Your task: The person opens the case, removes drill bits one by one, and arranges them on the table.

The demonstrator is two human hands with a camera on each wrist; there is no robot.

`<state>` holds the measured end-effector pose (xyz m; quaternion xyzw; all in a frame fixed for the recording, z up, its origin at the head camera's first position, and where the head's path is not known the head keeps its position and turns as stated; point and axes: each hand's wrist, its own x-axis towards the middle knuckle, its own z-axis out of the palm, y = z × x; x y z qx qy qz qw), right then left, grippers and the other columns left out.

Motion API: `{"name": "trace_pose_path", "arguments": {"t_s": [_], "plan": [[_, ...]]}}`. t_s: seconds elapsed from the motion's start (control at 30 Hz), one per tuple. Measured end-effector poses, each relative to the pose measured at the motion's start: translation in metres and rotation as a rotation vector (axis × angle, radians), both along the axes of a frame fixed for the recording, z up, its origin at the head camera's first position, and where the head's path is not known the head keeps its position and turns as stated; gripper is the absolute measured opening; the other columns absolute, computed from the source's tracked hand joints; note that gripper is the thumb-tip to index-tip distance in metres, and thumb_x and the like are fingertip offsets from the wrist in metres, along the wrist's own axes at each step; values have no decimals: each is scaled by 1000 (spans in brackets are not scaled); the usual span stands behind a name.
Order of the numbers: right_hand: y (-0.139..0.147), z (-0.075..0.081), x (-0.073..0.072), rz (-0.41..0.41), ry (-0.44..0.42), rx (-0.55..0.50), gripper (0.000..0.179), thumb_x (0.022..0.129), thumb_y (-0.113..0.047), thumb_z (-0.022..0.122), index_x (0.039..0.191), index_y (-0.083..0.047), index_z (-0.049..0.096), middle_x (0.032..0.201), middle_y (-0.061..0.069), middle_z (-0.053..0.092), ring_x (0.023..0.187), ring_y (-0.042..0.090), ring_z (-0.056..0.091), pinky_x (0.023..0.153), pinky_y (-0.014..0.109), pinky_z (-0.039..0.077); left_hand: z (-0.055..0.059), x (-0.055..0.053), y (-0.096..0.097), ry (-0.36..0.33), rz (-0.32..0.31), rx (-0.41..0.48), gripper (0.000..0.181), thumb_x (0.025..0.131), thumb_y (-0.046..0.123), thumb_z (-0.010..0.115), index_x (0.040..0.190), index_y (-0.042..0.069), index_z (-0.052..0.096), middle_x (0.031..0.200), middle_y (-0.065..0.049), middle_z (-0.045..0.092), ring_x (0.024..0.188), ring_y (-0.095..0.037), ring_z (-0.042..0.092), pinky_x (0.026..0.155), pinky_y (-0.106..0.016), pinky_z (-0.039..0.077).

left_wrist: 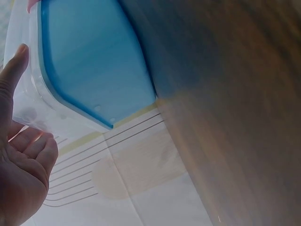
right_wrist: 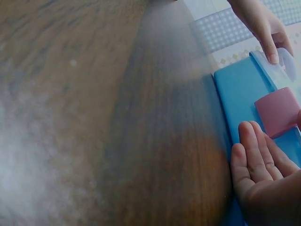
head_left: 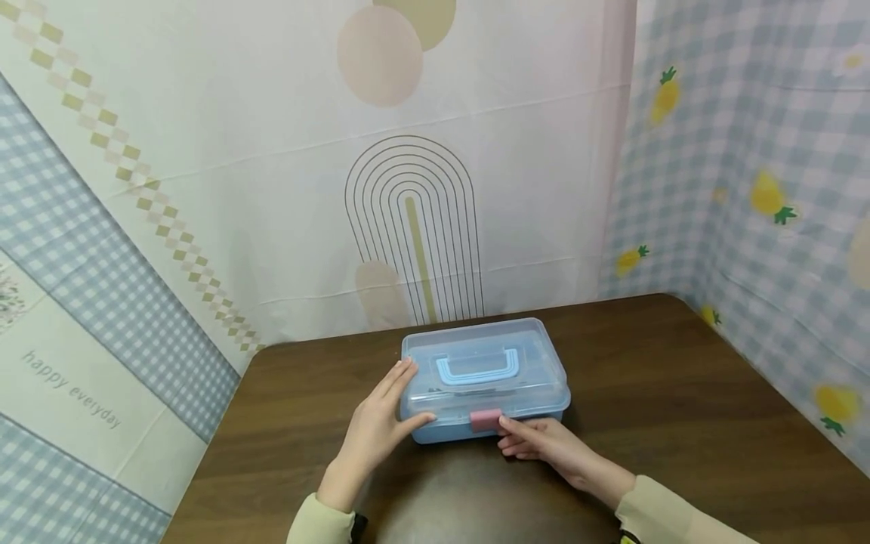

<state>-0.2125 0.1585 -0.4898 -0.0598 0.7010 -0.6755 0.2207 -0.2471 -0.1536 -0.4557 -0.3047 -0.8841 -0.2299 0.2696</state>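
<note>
At the far edge of a brown wooden table (head_left: 285, 446), near the middle of its width, a person sets both hands to a closed blue box (head_left: 442, 433). The box has a clear lid (head_left: 545, 363), lying down over the base, with a pale blue handle (head_left: 479, 377) on top and a pink latch (head_left: 484, 421) at the front.

The left hand (head_left: 377, 419) spans the box's left front corner, thumb and fingers spread wide: the thumb touches the lid's front edge, while the straight fingers rest along the left side. The right hand (head_left: 547, 444) is at the front, its thumb on the right end of the latch and its other fingers loosely extended below; whether thumb and forefinger pinch the latch, one cannot tell.

Pale yellow sleeves (head_left: 673, 517) cover both forearms. Behind the table hangs a white cloth (head_left: 537, 196) printed with nested arches and rounded shapes. To the right, a grey-and-white checked cloth (head_left: 680, 196) bears yellow pineapples; to the left, a panel (head_left: 71, 423) reads "happy everyday."
</note>
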Motion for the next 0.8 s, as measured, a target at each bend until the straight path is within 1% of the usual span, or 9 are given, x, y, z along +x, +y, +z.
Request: {"name": "trace_pose_path", "arguments": {"t_s": [0.2, 0.43, 0.67, 0.8], "plan": [[2, 1, 0, -10, -2, 0, 58, 103, -42, 56, 116, 13, 68, 107, 18, 73, 101, 26, 71, 91, 39, 56, 0, 1, 1, 15, -13, 5, 86, 74, 40, 89, 144, 6, 54, 148, -14, 53, 136, -27, 50, 98, -46, 51], [4, 1, -1, -4, -16, -9, 57, 103, -42, 56, 116, 12, 69, 105, 16, 74, 100, 25, 71, 91, 39, 56, 2, -1, 1, -5, -10, -11, 85, 76, 42, 87, 145, 6, 54, 149, -12, 51, 138, -24, 47, 101, -44, 49], [1, -1, -2, -1, -12, -23, 53, 103, -40, 57, 114, 11, 69, 102, 16, 74, 95, 23, 72, 89, 38, 56, 2, -1, -1, 11, -7, -17, 86, 74, 42, 88, 145, 6, 54, 148, -12, 52, 137, -25, 49, 100, -44, 50], [0, 0, -3, -7, -17, -5, 54, 102, -42, 58, 113, 9, 71, 100, 14, 75, 94, 22, 72, 88, 37, 57, 2, -1, -3, 21, -2, -19, 86, 73, 41, 89, 144, 6, 55, 147, -13, 53, 136, -26, 50, 99, -45, 51]]}}
